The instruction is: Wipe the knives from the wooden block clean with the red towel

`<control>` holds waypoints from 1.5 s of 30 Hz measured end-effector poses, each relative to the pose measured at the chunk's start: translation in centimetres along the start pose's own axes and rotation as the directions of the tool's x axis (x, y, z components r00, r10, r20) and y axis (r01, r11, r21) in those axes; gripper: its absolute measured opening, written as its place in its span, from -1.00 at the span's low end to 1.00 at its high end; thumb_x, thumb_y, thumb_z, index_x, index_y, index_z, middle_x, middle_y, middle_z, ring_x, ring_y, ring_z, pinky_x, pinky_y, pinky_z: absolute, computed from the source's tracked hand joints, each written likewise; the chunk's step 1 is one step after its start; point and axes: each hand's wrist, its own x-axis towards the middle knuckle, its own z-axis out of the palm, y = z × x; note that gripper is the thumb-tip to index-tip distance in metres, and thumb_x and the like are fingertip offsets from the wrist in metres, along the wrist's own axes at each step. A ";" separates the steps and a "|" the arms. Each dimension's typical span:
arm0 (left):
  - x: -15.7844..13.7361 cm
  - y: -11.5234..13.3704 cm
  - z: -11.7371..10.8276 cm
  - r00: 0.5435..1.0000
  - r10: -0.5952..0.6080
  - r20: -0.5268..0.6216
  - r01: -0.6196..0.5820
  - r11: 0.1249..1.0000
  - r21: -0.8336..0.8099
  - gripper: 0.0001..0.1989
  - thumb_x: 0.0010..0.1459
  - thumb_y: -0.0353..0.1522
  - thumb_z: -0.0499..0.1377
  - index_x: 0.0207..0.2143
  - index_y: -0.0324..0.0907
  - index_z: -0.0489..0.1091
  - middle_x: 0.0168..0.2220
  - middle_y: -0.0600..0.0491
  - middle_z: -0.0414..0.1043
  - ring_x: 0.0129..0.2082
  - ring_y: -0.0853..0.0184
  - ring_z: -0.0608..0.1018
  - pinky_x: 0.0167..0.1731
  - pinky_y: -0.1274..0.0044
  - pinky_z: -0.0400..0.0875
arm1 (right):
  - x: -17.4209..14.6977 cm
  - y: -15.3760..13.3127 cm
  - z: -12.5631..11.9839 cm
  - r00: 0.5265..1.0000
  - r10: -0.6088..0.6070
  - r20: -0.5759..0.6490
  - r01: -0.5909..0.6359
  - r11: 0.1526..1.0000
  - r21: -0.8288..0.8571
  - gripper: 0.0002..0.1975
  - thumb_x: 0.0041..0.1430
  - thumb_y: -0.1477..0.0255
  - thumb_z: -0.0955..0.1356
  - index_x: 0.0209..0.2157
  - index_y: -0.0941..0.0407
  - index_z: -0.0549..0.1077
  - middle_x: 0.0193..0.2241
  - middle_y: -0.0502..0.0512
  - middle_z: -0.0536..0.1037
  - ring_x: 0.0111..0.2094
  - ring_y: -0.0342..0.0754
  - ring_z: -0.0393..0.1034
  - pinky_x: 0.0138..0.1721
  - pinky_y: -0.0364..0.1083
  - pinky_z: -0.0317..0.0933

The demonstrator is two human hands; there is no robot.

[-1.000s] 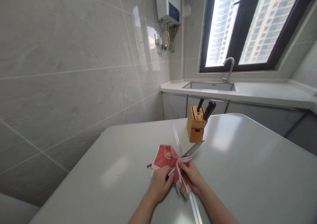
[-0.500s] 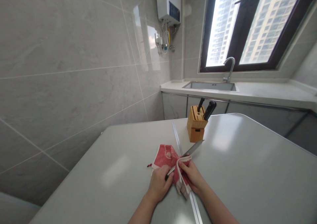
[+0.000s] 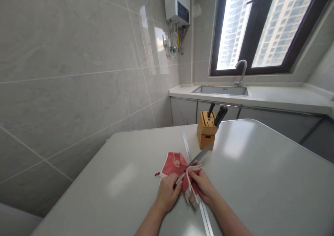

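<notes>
Fingers (image 3: 172,179) of the left hand (image 3: 167,193) curl round the handle of the knife (image 3: 200,156), in front of the wooden block (image 3: 207,130), the right hand (image 3: 205,186) pinching the red cloth (image 3: 172,163) against the blade, where a thick fold should guard skin from edge.

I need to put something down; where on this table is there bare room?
Free: the table left of the red cloth and left hand, and the stretch right of the knife block and right hand. Crowded: the middle, where both hands, cloth and knife meet, its blade pointing toward the knife block.
</notes>
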 end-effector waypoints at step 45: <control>0.3 -0.1 -0.1 0.996 -0.076 0.052 0.077 0.997 -0.028 -0.75 0.18 -0.31 -0.01 -0.54 -0.18 0.20 -0.55 0.11 0.25 -0.53 0.39 0.29 -0.49 0.58 0.11 | 0.3 -0.7 0.0 0.995 -0.017 -0.095 0.010 0.997 -0.075 -0.65 -0.10 0.17 0.43 -0.34 0.12 0.42 -0.44 0.07 0.58 -0.38 0.03 0.47 -0.33 -0.03 0.29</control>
